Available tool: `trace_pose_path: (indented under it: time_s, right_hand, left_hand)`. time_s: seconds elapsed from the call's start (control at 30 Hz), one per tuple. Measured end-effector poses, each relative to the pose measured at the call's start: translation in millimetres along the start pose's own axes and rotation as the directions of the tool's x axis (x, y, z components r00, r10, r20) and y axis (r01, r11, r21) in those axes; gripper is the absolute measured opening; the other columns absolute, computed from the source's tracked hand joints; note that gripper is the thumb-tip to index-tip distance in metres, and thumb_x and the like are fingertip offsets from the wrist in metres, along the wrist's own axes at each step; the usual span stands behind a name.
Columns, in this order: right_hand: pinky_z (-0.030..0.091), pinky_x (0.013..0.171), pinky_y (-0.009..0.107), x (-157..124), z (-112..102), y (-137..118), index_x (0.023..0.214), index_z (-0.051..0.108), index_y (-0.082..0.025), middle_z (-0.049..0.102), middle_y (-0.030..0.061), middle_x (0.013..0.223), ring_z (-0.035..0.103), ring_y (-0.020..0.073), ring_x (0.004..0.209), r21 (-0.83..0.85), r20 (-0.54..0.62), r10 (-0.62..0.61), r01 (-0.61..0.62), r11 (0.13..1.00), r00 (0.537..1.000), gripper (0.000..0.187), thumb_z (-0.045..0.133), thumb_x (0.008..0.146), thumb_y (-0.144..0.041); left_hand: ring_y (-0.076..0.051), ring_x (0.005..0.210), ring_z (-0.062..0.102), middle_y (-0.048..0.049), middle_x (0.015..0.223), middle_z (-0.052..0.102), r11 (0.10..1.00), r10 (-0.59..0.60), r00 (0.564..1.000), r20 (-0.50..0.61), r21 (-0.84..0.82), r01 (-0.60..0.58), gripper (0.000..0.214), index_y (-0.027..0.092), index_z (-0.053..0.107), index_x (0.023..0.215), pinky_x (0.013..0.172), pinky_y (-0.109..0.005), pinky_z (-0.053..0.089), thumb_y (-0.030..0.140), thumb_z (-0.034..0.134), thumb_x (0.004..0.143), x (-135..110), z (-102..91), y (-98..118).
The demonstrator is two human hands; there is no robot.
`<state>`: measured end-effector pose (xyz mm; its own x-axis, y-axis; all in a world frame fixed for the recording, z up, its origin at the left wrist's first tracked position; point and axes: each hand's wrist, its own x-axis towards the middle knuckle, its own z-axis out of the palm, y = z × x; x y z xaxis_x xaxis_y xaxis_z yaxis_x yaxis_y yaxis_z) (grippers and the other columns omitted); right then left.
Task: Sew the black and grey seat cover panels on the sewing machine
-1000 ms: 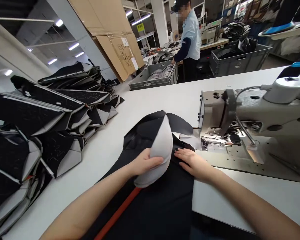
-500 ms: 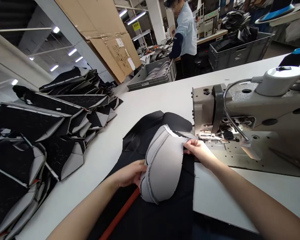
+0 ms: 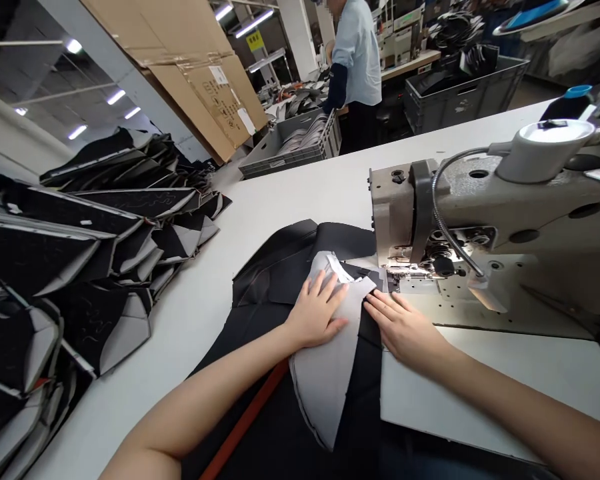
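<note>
A light grey fabric piece (image 3: 330,373) with a seam along its left edge lies on a larger black sewn cover (image 3: 280,287). My left hand (image 3: 319,312) presses flat on the grey piece, fingers spread. At the piece's upper right corner, my right hand (image 3: 405,327) rests with its fingers stretched out over the edge and the black material. Just right of that corner is the needle area of a sewing machine (image 3: 410,267), with its lamp lit. An orange-red strip (image 3: 247,420) runs across the black cover below my left wrist.
Stacked black and grey sewn pieces (image 3: 110,233) line the table's left side. Beyond the white tabletop (image 3: 300,187) are a grey crate (image 3: 290,150) holding grey parts, a cardboard box (image 3: 210,87) and a person (image 3: 357,60). Another grey crate (image 3: 465,97) stands behind the machine.
My left hand has moved from the grey piece's left edge onto its top, and the piece now lies flatter. My right hand has gone from pinching the corner to lying flat.
</note>
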<state>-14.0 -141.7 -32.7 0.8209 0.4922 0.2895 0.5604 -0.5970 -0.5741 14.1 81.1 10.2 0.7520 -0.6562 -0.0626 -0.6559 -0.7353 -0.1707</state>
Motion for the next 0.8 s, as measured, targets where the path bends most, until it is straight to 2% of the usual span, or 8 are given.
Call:
trace_pose_path:
  time_s: [0.07,0.13,0.3,0.4,0.53,0.6,0.7,0.8]
  right_hand:
    - [0.030,0.108,0.050,-9.4,-0.2,7.4,0.127,0.051,-0.004,0.046,0.0175,0.137,0.035,0.0312,0.131,-0.271,0.024,-0.129,0.130,0.954,0.991,0.046,0.039,0.084,-0.011]
    - [0.034,0.107,0.049,-12.9,-2.1,9.6,0.130,0.048,0.000,0.046,0.0192,0.137,0.036,0.0320,0.131,-0.391,0.037,-0.157,0.159,0.906,0.987,0.048,0.038,0.084,-0.012]
    - [0.031,0.108,0.049,-15.8,-20.7,-2.0,0.127,0.051,-0.005,0.050,0.0187,0.128,0.039,0.0305,0.126,-0.268,0.100,-0.135,0.158,0.951,0.986,0.048,0.044,0.081,-0.016]
    - [0.023,0.112,0.051,-22.2,-31.5,-6.9,0.127,0.052,-0.013,0.051,0.0141,0.126,0.038,0.0292,0.127,-0.103,0.223,-0.194,0.221,0.970,0.955,0.052,0.057,0.079,-0.029]
    - [0.024,0.110,0.056,-27.3,-23.8,-11.9,0.122,0.056,-0.017,0.050,0.0134,0.130,0.033,0.0337,0.130,-0.136,0.205,-0.251,0.282,0.950,0.946,0.059,0.069,0.073,-0.047]
    - [0.037,0.101,0.053,-27.7,-12.5,-17.2,0.109,0.062,-0.011,0.055,0.0182,0.120,0.042,0.0353,0.121,-0.277,0.112,-0.296,0.316,0.907,0.948,0.043,0.069,0.075,-0.036]
    - [0.050,0.079,0.041,-28.6,0.0,-26.0,0.084,0.065,-0.009,0.061,0.0166,0.091,0.057,0.0275,0.089,-0.462,0.010,-0.394,0.354,0.813,0.919,0.012,0.056,0.076,-0.008]
    - [0.051,0.072,0.036,-32.1,-0.2,-28.5,0.075,0.064,-0.011,0.060,0.0131,0.076,0.057,0.0225,0.075,-0.521,-0.015,-0.439,0.367,0.771,0.899,0.022,0.046,0.075,0.001]
  left_hand:
    - [-0.036,0.136,0.026,-0.0141,0.151,0.027,0.998,0.044,0.999,0.000,-0.037,-0.044,0.057,0.020,0.033,0.144,0.101,-0.051,0.034,0.045,0.038,0.094,-1.2,2.3,2.1]
    - [-0.034,0.133,0.032,-0.0113,0.149,0.032,0.998,0.052,0.999,-0.006,-0.039,-0.052,0.049,0.024,0.037,0.142,0.097,-0.049,0.037,0.038,0.036,0.095,4.3,0.0,5.1]
    - [-0.024,0.129,0.039,-0.0053,0.139,0.047,0.978,0.210,0.977,-0.049,-0.003,-0.210,0.039,0.023,0.052,0.128,0.102,-0.040,0.033,0.018,0.035,0.094,38.2,-3.5,1.8]
    - [-0.022,0.135,0.031,-0.0016,0.142,0.044,0.956,0.292,0.953,-0.081,-0.021,-0.294,0.042,0.025,0.045,0.135,0.109,-0.041,0.022,0.017,0.033,0.095,52.7,-3.7,-0.7]
    - [-0.021,0.115,0.048,-0.0044,0.126,0.054,0.980,0.175,0.980,-0.096,-0.076,-0.183,0.039,0.028,0.045,0.134,0.095,-0.036,0.036,0.025,0.031,0.098,58.7,-3.5,10.4]
    - [-0.020,0.099,0.053,-0.0059,0.114,0.056,0.992,0.062,0.990,-0.124,-0.105,-0.076,0.034,0.025,0.053,0.125,0.086,-0.032,0.041,0.029,0.034,0.098,61.0,-1.3,20.1]
    - [-0.018,0.088,0.053,-0.0060,0.110,0.056,0.993,-0.032,0.987,-0.160,-0.120,0.013,0.028,0.022,0.059,0.115,0.078,-0.029,0.043,0.026,0.038,0.096,66.0,3.2,34.9]
    - [-0.019,0.090,0.052,-0.0057,0.108,0.058,0.996,-0.037,0.984,-0.174,-0.081,0.023,0.027,0.020,0.058,0.115,0.076,-0.030,0.042,0.021,0.038,0.096,70.8,4.9,46.9]
